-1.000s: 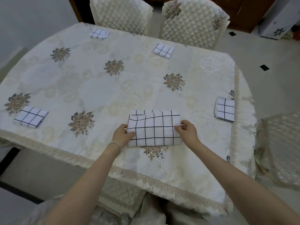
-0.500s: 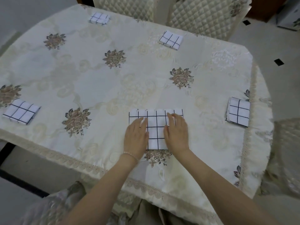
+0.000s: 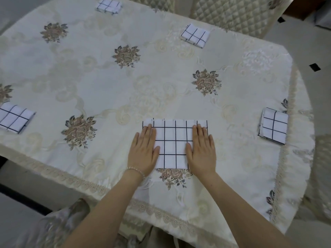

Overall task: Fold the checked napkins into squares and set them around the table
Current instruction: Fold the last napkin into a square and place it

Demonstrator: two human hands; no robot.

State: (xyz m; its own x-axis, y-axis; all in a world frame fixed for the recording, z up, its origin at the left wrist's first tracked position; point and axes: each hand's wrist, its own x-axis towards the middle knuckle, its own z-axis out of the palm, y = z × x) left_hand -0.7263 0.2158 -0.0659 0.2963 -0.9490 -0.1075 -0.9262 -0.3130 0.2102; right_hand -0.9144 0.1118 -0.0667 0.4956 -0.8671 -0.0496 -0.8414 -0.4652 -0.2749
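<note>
My left hand point(image 3: 144, 154) and right hand point(image 3: 202, 153) lie flat, palms down, gripping nothing, pressing the ends of the half-folded napkin point(image 3: 174, 144) between them on the table point(image 3: 161, 83).

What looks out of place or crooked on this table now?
Nothing stands out. Four folded napkins lie near the table edges, each slightly turned. The fifth napkin is still a rectangle, lying flat and straight under the left hand and right hand.
</note>
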